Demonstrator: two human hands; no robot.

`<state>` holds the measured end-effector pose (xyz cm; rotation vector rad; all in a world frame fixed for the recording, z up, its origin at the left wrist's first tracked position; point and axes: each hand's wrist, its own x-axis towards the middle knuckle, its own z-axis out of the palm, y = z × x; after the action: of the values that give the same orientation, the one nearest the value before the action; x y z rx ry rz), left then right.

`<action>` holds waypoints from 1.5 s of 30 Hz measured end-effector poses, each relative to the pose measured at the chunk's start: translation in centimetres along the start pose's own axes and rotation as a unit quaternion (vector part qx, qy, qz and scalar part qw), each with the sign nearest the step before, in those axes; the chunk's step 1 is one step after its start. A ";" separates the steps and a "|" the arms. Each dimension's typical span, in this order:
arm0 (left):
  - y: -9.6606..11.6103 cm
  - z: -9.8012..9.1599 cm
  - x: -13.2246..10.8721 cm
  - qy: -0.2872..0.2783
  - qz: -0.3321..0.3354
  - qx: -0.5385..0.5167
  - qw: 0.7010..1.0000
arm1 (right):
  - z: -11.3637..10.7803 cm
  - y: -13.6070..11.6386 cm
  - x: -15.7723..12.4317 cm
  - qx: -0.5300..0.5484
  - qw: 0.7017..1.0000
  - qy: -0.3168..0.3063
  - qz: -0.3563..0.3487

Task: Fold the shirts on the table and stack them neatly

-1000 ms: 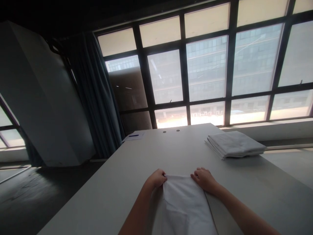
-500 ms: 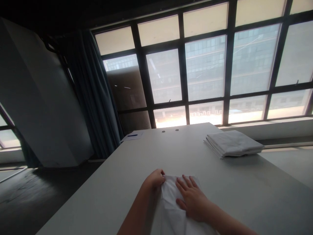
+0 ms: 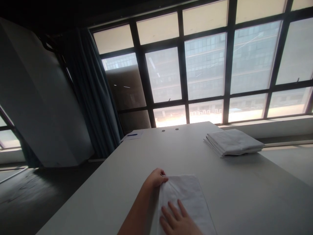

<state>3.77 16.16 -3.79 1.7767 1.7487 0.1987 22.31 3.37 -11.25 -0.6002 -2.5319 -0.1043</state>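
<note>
A folded white cloth (image 3: pixel 190 189) lies on the white table at the near middle, its lower end cut off by the frame's edge. My left hand (image 3: pixel 157 178) pinches the cloth's far left corner between thumb and fingers. Flat on the cloth, closer to me, rests my right hand (image 3: pixel 177 218) with its fingers spread. Light creases run across the cloth near my left hand.
On the right side of the white table (image 3: pixel 156 153) sits a stack of folded white cloths (image 3: pixel 234 142). A blue pen (image 3: pixel 132 134) lies on paper (image 3: pixel 137 135) at the far left corner. Two round holes show near the far edge. Dark curtains (image 3: pixel 95 98) hang beyond, beside windows.
My right hand has slid from the cloth's far end toward me and slightly left. More of the cloth shows, and it looks flatter. My left hand stays at the corner.
</note>
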 end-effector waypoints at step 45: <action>-0.1 4.5 -9.8 0.103 0.284 0.188 0.935 | -9.5 9.2 -3.2 0.079 0.987 -0.054 0.126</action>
<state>4.94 5.47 -4.33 2.6050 1.4248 0.3130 33.34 8.59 -5.21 -0.8749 -2.5108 0.2236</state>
